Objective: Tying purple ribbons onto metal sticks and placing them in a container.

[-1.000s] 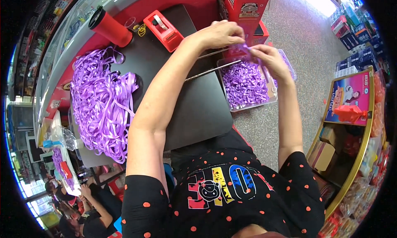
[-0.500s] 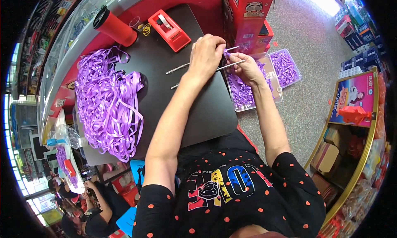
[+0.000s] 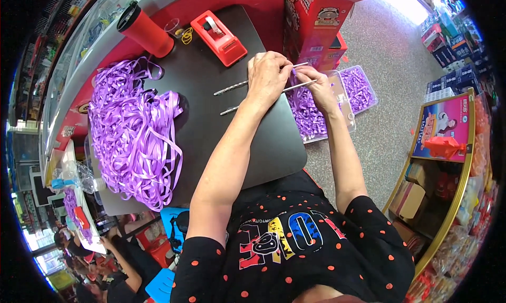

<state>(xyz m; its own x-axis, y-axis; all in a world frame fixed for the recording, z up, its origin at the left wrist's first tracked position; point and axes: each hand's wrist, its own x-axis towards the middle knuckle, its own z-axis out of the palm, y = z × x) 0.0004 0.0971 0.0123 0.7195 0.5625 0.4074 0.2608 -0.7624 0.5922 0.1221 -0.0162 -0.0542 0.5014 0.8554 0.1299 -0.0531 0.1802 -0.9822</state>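
Observation:
Over the right edge of the dark table, my left hand and my right hand work close together. Both have their fingertips pinched on a short purple ribbon between them. Two slim metal rods with twisted left ends, like long drill bits, pass by the hands: an upper rod and a lower rod. Their middles are hidden by my left hand and wrist; the lower one's right end lies against my right fingers. A big heap of purple ribbon covers the table's left side.
Beyond the hands on the table are a red tape dispenser, a red tumbler and yellow rubber bands. To the right sit two clear boxes of purple ribbon pieces, a nearer box and a farther box, beside red cartons.
Both hands have shifted slightly toward me, still close together at the rods. A strand of purple ribbon shows more plainly between them. The whole view has turned a little.

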